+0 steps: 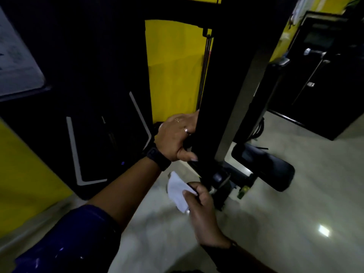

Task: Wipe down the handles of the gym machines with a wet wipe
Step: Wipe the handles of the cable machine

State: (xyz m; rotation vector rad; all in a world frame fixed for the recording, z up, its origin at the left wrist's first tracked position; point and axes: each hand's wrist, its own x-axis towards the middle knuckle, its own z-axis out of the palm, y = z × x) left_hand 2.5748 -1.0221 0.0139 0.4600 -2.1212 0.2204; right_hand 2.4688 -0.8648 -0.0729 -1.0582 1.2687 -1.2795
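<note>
My left hand (175,134), with a ring and a black wristwatch, grips a black bar of the gym machine (204,119), fingers hidden behind it and thumb on its near side. Below it, my right hand (201,205) pinches a white wet wipe (177,190) between thumb and fingers, close to the lower end of the same black bar. The wipe hangs to the left of the hand, just short of the bar. The handle's surface is dark and hard to make out.
A black padded roller (264,170) lies low on the right beside a grey upright post (242,107). A black weight-stack housing (94,115) with white trim stands left. Yellow wall (173,67) behind. Another dark machine (323,79) at the far right. Pale glossy floor (295,213) below.
</note>
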